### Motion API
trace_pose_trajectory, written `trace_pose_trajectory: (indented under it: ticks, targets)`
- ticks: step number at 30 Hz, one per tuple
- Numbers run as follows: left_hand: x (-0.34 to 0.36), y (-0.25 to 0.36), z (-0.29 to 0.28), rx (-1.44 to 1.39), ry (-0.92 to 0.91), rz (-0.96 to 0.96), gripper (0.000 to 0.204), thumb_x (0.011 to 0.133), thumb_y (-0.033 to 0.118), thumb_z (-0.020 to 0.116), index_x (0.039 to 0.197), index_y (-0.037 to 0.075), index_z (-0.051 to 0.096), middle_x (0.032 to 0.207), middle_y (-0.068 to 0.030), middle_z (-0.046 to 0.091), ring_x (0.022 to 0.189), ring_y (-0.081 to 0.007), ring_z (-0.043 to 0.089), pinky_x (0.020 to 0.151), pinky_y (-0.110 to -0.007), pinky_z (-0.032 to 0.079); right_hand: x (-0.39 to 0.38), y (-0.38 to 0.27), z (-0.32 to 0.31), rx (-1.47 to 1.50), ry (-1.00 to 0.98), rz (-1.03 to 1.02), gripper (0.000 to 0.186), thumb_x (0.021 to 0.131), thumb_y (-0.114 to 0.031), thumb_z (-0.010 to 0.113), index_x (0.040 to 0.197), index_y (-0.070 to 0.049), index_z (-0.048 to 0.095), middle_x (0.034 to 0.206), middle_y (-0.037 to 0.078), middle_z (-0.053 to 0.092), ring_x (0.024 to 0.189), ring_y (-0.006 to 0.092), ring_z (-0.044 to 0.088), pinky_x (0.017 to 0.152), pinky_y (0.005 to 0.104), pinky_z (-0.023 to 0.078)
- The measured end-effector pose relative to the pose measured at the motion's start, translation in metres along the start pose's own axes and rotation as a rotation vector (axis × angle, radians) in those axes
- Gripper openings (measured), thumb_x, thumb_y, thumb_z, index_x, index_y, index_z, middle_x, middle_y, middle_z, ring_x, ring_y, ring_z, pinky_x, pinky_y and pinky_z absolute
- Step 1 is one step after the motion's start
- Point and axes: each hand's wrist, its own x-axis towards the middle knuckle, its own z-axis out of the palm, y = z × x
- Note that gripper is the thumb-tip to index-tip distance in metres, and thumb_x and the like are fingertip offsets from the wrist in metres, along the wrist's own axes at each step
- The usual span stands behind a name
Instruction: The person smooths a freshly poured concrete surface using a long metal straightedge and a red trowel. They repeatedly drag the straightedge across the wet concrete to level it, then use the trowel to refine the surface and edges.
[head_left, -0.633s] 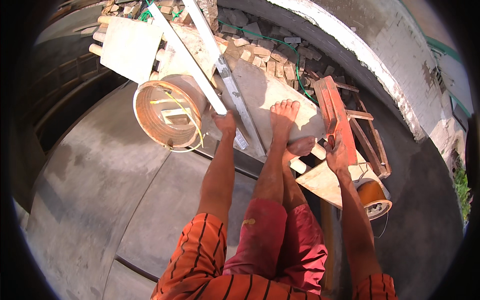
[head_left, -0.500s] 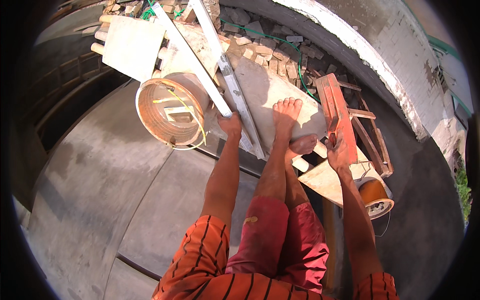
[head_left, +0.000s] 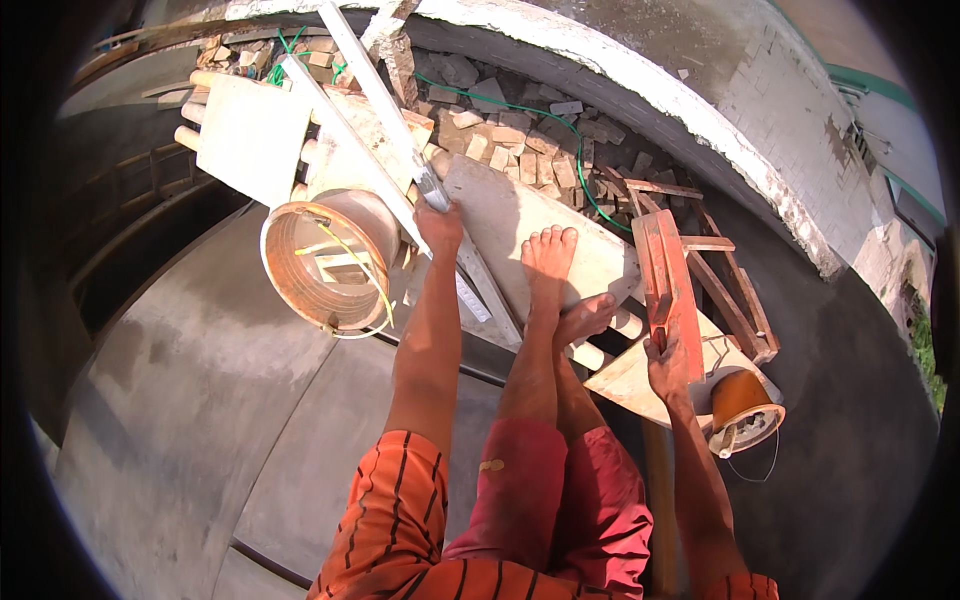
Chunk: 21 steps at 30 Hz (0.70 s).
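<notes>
My left hand [head_left: 440, 228] is closed around a long aluminium straightedge [head_left: 385, 95], its fingers at the bar's middle. A second metal bar [head_left: 345, 140] runs close beside it and passes under my wrist. Both bars lie slanting across the boards, their near ends by my feet. On the right, my right hand [head_left: 668, 370] grips the near end of a long red plastering float [head_left: 675, 270], holding it off the boards. Its grip is partly hidden by my fingers. Left of my left hand stands a large tan bucket [head_left: 275, 275] with a yellow cord and a light-coloured tool inside.
My bare feet stand on a board [head_left: 500, 200] laid over round poles [head_left: 590, 355]. An orange-brown pail [head_left: 740, 400] sits at the right by a wooden frame [head_left: 740, 300]. Broken bricks [head_left: 530, 145], a green hose [head_left: 560, 120] and a low wall [head_left: 640, 80] lie beyond. Grey concrete [head_left: 200, 400] spreads below.
My left hand has shifted from the left bar to the right one, whose far end has swung left. The red float is still in my right hand. The view has shifted slightly.
</notes>
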Motion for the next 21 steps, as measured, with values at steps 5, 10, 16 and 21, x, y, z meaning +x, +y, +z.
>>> trace_pose_trajectory:
  ticks: [5,10,16,21]
  targets:
    - [0.015,0.005,-0.01,-0.293,-0.317,-0.14,0.039,0.083,0.006,0.069,0.118,-0.007,0.06,0.09,-0.0105,0.066,0.08,-0.0199,0.061,0.073,-0.032,0.049,-0.057,0.03,-0.019,0.005,-0.003,0.157,0.069,0.086,-0.016,0.065,0.141,0.011,0.034,0.123,0.033,0.055,0.11,0.0416,0.059,0.094,0.0437,0.047]
    - [-0.007,0.058,-0.071,-0.528,-0.509,-0.067,0.04,0.088,-0.003,0.06,0.127,-0.002,0.056,0.095,-0.0044,0.064,0.08,-0.0109,0.057,0.066,-0.026,0.046,-0.105,0.038,-0.035,0.177,0.061,0.206,0.071,0.085,-0.015,0.065,0.142,0.012,0.033,0.127,0.031,0.054,0.112,0.04,0.058,0.095,0.0421,0.047]
    - [-0.035,0.178,-0.179,-0.501,-0.538,0.109,0.053,0.086,-0.008,0.054,0.139,-0.003,0.046,0.107,-0.0088,0.064,0.096,-0.0166,0.06,0.085,-0.03,0.047,-0.153,0.011,-0.071,0.059,0.273,0.091,0.059,0.082,-0.012,0.068,0.132,0.009,0.044,0.12,0.029,0.056,0.109,0.0411,0.058,0.092,0.0442,0.047]
    - [-0.054,0.299,-0.278,-0.774,-0.647,0.346,0.056,0.085,-0.01,0.051,0.14,-0.004,0.043,0.116,-0.0096,0.063,0.104,-0.0163,0.059,0.091,-0.028,0.045,-0.214,-0.048,-0.13,0.253,0.335,0.195,0.046,0.082,-0.011,0.068,0.121,0.004,0.05,0.107,0.024,0.059,0.099,0.0395,0.06,0.086,0.0449,0.047]
